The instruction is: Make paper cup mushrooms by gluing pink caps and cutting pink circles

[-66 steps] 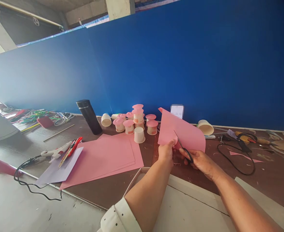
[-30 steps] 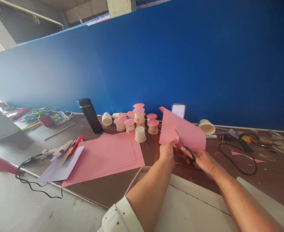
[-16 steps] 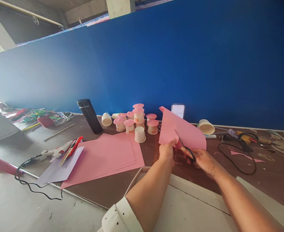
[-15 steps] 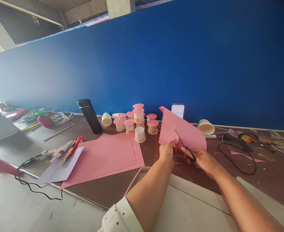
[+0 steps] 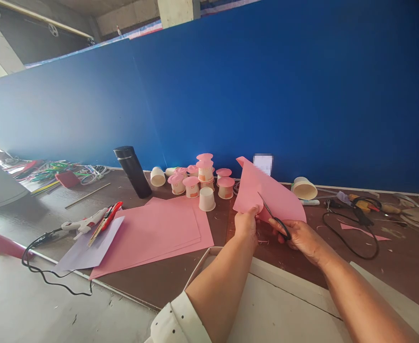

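Note:
My left hand (image 5: 246, 224) pinches the lower edge of a pink paper sheet (image 5: 272, 193), which curves up off the brown table (image 5: 166, 278). My right hand (image 5: 300, 237) grips black-handled scissors (image 5: 274, 218), fingers through the loops, with the blades reaching into the sheet beside my left thumb. A stack of flat pink sheets (image 5: 152, 233) lies to the left. Behind it stands a cluster of small paper cups (image 5: 202, 178), several capped with pink discs.
A black flask (image 5: 133, 171) stands left of the cups. A glue gun (image 5: 83, 224) with a black cord, red-handled cutters (image 5: 107, 216) and a lilac sheet (image 5: 88, 247) lie at left. A tipped cup (image 5: 304, 188), a black cable (image 5: 352, 228) and tools lie at right. A blue panel (image 5: 266, 95) backs the table.
The scissors and my right hand have shifted slightly right and down along the sheet. The paper's upper corner has tilted a little; my left hand holds its place.

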Demonstrator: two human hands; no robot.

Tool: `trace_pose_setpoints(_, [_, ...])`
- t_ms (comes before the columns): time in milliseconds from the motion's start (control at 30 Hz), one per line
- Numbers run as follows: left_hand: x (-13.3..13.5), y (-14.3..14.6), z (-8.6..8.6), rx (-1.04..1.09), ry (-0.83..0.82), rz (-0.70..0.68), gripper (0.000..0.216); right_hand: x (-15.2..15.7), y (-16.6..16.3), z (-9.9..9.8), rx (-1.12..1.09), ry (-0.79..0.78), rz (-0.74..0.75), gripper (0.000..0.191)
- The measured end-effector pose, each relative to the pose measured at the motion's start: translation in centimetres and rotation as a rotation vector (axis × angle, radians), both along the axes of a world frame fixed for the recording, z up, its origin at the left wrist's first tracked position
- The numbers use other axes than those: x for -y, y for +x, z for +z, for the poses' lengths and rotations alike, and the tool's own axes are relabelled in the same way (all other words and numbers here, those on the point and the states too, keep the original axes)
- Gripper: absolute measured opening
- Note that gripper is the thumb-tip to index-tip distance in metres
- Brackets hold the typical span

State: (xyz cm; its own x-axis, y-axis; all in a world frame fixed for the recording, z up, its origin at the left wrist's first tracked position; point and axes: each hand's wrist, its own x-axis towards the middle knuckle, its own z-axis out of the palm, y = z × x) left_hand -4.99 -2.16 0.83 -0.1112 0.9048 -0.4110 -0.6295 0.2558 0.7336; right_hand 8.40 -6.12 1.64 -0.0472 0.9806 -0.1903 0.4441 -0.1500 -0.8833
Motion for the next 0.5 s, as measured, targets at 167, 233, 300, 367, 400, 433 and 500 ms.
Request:
trace_pose_setpoints(167, [0.24, -0.11, 0.25, -0.026, -0.006, 0.007, 0.02, 0.04, 0.0, 0.17, 0.01, 0.018, -0.006, 0.058])
trace_pose_setpoints(233, [0.35, -0.19, 0.41, -0.026, -0.013, 0.002, 0.02, 0.1, -0.02, 0.34, 0.008, 0.013, -0.006, 0.058])
trace_pose_setpoints(300, [0.4, -0.28, 0.54, -0.026, -0.019, -0.004, 0.019, 0.15, -0.02, 0.5, 0.011, 0.013, -0.009, 0.058])
trace_pose_setpoints(367, [0.4, -0.35, 0.61, -0.034, -0.019, -0.003, 0.018, 0.18, 0.03, 0.6, 0.024, 0.024, -0.007, 0.057])
trace_pose_setpoints(400, [0.39, -0.36, 0.63, -0.037, -0.018, -0.002, 0.017, 0.18, 0.06, 0.62, 0.032, 0.028, -0.004, 0.057])
trace_pose_setpoints(433, [0.38, -0.36, 0.64, -0.037, -0.017, 0.0, 0.017, 0.17, 0.1, 0.61, 0.039, 0.031, -0.001, 0.057])
trace_pose_setpoints(500, [0.38, -0.34, 0.66, -0.031, -0.019, 0.003, 0.017, 0.14, 0.18, 0.51, 0.049, 0.033, 0.007, 0.056])
